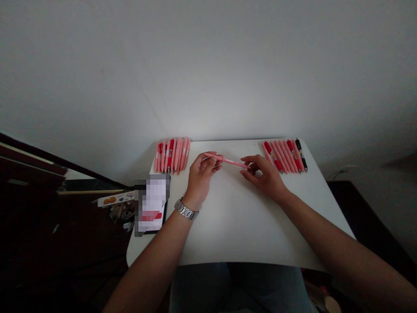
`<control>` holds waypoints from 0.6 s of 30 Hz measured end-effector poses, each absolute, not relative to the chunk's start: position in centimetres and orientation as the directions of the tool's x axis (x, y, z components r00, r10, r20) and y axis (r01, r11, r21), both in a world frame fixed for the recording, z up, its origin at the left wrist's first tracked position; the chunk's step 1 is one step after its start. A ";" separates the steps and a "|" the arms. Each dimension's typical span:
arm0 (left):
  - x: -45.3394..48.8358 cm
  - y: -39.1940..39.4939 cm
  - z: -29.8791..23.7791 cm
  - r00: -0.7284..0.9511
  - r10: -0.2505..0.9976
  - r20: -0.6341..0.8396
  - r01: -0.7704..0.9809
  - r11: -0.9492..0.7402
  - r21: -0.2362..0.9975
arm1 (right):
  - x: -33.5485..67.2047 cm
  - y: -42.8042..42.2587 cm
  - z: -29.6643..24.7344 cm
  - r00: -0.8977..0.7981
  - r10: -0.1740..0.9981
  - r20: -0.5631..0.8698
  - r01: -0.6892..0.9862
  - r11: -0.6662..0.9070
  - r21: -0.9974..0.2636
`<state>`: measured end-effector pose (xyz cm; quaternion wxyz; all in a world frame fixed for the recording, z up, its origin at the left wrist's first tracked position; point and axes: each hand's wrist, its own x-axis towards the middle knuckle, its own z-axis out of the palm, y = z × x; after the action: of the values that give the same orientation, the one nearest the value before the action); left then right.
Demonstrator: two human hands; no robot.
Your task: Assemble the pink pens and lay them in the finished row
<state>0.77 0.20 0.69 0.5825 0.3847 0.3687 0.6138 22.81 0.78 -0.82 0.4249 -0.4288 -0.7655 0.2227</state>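
A small white table (234, 226) stands against a pale wall, and everything here is told from that table.

Over the middle of the table, nearer its far edge, two hands hold one pink pen (227, 161) between them. The pen lies almost flat, tilted a little, up off the tabletop. The left hand (201, 174) has its fingers curled around the pen's left end. There is a silver watch (185, 209) on that wrist. The right hand (264, 174) pinches the pen's right end with its fingertips, and its other fingers are bent loosely.

At the far left corner of the table lies a row of pink pens (172, 155), side by side and touching. At the far right corner lies another row of pens (286, 156), pink with red parts, and one black pen (301, 155) at the end of that row.

On the left edge of the table sits a card or paper on a dark pad (150, 208). It is blurred, so no words can be read. No writing on the pens can be read either.
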 end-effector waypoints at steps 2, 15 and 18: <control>0.8 0.2 0.6 -0.025 0.999 0.043 -0.435 -0.050 0.899 | 22.8 0.8 -0.9 -0.268 0.837 0.478 0.462 0.547 -0.698; 0.7 0.3 0.5 0.000 0.999 0.050 -0.454 -0.044 0.890 | 22.8 0.4 -0.1 -0.281 0.866 0.414 0.515 0.500 -0.696; 0.8 0.2 0.5 0.008 0.999 0.049 -0.446 -0.041 0.894 | 22.8 0.3 0.0 -0.285 0.879 0.382 0.505 0.476 -0.720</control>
<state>0.77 0.23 0.55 0.5943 0.3887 0.3558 0.6076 22.83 0.27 0.04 0.3908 -0.4525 -0.7650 0.2392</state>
